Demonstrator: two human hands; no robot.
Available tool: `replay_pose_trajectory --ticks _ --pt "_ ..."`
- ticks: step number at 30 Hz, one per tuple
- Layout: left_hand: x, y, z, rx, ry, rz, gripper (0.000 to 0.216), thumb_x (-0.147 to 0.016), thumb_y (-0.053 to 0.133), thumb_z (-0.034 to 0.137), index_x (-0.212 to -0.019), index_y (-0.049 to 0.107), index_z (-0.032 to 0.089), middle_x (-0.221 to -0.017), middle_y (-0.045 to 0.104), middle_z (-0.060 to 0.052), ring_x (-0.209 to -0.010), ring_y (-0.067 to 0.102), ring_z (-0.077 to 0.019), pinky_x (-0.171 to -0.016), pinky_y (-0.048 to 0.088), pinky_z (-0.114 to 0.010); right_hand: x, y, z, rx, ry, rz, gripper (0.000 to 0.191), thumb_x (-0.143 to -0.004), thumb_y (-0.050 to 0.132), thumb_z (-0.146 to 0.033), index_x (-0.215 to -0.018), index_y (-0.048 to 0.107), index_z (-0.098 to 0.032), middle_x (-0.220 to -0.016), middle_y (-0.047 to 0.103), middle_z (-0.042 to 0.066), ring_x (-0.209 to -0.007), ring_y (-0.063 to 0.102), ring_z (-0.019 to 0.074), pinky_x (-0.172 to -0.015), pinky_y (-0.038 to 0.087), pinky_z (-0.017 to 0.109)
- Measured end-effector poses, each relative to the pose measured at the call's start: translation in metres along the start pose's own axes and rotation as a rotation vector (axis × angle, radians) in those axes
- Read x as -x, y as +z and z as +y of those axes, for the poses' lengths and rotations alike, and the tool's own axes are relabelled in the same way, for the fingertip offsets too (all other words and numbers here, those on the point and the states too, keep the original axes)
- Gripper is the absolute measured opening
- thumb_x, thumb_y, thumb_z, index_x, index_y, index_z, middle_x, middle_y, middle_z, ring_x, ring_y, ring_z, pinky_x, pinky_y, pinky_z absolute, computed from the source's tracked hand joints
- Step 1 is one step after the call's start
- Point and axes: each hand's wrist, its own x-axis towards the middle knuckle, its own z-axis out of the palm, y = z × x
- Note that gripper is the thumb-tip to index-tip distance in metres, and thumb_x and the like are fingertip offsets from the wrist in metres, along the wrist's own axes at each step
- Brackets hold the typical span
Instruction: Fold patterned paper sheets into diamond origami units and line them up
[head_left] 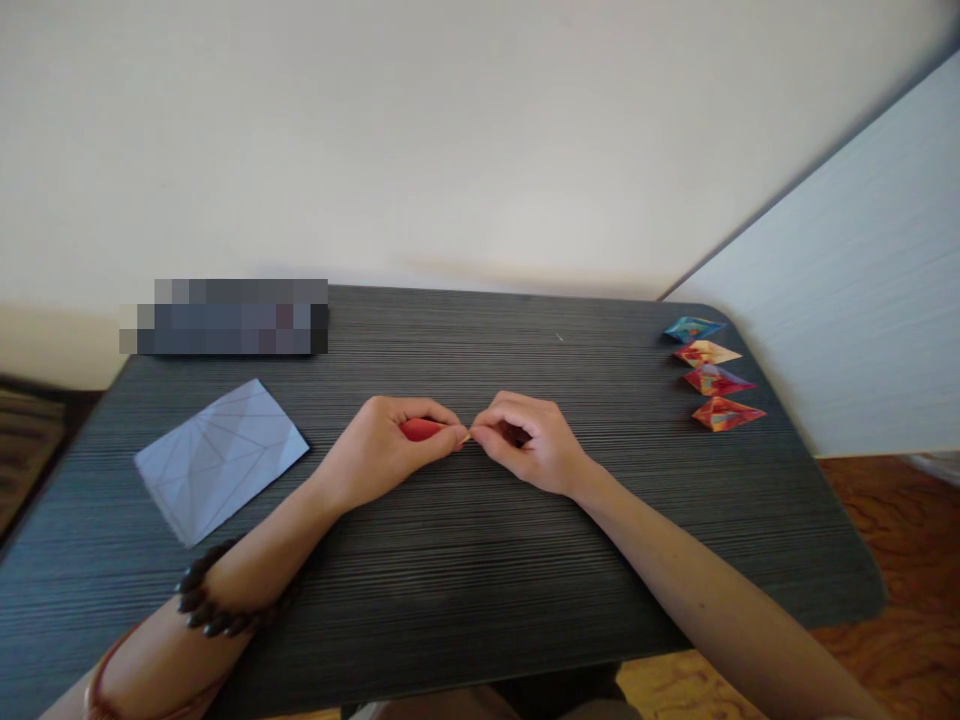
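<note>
Over the middle of the dark table, my left hand (401, 438) is closed around a small red folded paper (421, 429). Most of that paper is hidden by the fingers and thumb. My right hand (529, 440) meets it from the other side, thumb and forefinger pinched at the paper's narrow tip (467, 437). The fingertips of both hands almost touch. To the left lies a stack of pale paper sheets (225, 455) with a printed pattern of lines on top.
Several folded paper pieces, among them a blue one (691, 329) and a red-orange one (727, 414), stand in a row on the table's (480, 600) right side. A blurred-out object (232, 320) sits at the back left. A wall (480, 150) rises behind the table.
</note>
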Motion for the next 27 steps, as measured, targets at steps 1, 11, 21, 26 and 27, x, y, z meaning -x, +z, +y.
replay_pose_trajectory --ticks 1,11,21,26,27 --pt "0.0 0.0 0.0 -0.003 0.003 0.002 0.023 -0.078 0.061 0.041 -0.079 0.073 0.022 -0.074 0.071 0.003 -0.068 0.062 -0.0126 -0.067 0.046 -0.02 0.0 0.0 -0.001 -0.004 0.001 -0.004 0.013 -0.086 0.054 -0.024 -0.082 0.064 -0.015 -0.067 0.052 -0.002 -0.055 0.045 0.0062 -0.051 0.036 0.019" --pt "0.001 0.002 0.0 -0.023 0.016 0.058 0.026 -0.079 0.06 0.043 -0.085 0.071 0.02 -0.071 0.069 0.001 -0.066 0.062 -0.0141 -0.065 0.048 -0.023 -0.002 0.002 -0.002 0.055 0.015 0.11 0.01 -0.082 0.054 -0.018 -0.075 0.062 -0.016 -0.065 0.051 -0.002 -0.055 0.046 0.007 -0.052 0.037 0.02" --pt "-0.008 -0.013 -0.018 0.25 -0.011 0.073 0.027 -0.078 0.065 0.04 -0.086 0.062 0.014 -0.06 0.061 0.001 -0.048 0.054 -0.0087 -0.048 0.045 -0.019 -0.002 -0.005 0.002 0.128 0.115 0.178 0.011 -0.086 0.052 -0.021 -0.083 0.062 -0.017 -0.07 0.054 -0.001 -0.057 0.046 0.0079 -0.054 0.039 0.022" --pt "-0.005 -0.002 -0.016 0.184 0.003 0.035 0.027 -0.077 0.066 0.04 -0.09 0.068 0.016 -0.062 0.062 0.001 -0.052 0.054 -0.009 -0.049 0.046 -0.018 -0.001 -0.003 0.002 0.122 0.072 0.16 0.02 -0.084 0.058 -0.028 -0.102 0.061 -0.02 -0.096 0.056 0.004 -0.064 0.052 0.008 -0.059 0.046 0.024" --pt "-0.004 0.0 -0.015 0.178 0.008 0.028 0.027 -0.077 0.066 0.04 -0.09 0.068 0.016 -0.063 0.062 0.0 -0.053 0.054 -0.0095 -0.048 0.047 -0.018 -0.001 -0.003 0.002 0.137 0.061 0.157 0.02 -0.084 0.059 -0.03 -0.102 0.061 -0.021 -0.099 0.056 0.004 -0.066 0.053 0.0084 -0.061 0.047 0.025"
